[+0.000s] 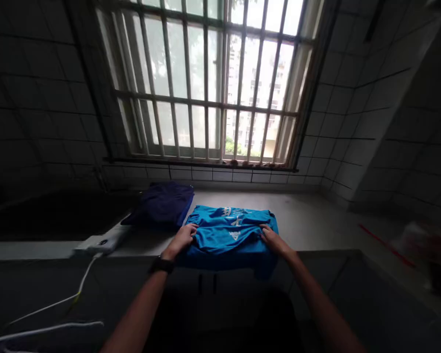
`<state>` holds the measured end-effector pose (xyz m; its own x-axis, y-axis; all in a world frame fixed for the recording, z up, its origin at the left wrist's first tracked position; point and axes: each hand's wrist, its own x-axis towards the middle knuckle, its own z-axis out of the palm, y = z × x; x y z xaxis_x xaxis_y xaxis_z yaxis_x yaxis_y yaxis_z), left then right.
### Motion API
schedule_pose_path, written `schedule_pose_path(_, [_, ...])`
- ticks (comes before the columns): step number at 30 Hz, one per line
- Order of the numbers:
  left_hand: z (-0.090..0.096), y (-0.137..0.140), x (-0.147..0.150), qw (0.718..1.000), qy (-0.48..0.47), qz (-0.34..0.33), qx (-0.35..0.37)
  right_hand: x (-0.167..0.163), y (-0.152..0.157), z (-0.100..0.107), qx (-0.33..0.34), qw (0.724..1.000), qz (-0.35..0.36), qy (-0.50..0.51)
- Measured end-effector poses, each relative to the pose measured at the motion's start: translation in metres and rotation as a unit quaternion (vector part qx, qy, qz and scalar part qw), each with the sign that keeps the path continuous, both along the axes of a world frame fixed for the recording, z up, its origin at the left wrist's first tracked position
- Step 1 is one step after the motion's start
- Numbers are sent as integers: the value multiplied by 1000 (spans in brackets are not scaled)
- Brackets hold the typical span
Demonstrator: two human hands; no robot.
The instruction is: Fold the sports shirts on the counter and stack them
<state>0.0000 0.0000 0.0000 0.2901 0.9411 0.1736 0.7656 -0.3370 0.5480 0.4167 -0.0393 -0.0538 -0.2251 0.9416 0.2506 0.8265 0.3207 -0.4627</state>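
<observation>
White print (236, 222) on the blue cloth (215, 239) is too small and creased to read fully. The top edge crops the window (206, 83); the bottom edge, both forearms (141, 306). A white cable (44, 331) exits left. Items (439, 250) at far right blur into shadow.

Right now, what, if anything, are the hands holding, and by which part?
The blue printed shirt: left hand at its left edge, right hand near its right edge.
</observation>
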Motion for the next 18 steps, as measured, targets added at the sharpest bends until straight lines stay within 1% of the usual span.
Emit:
schedule_pose_path(3, [5, 2, 25, 999, -8, 23, 25, -2, 20, 22, -18, 999, -43, 9])
schedule_pose_path(6, [13, 5, 40, 998, -13, 51, 34, -6, 35, 51, -36, 997, -64, 12])
schedule_pose_path(8, [21, 7, 39, 997, -16, 69, 29, -7, 38, 69, -34, 997, -67, 10])
schedule_pose_path(10, [30, 5, 28, 996, -21, 86, 24, -4, 32, 82, -12, 998, -64, 23])
schedule_pose_path(12, [38, 1, 13, 993, -35, 108, 22, 2, 17, 86, 26, 996, -60, 68])
schedule_pose_path(14, [44, -7, -4, 990, -52, 130, 25, 9, -5, 82, 54, 990, -52, 115])
schedule_pose_path(16, [48, -16, -19, 991, -52, 124, 12, 14, -27, 74, 43, 991, -33, 120])
schedule_pose_path(18, [51, -26, -30, 995, -20, 90, -24, 16, -46, 68, 4, 996, -2, 89])
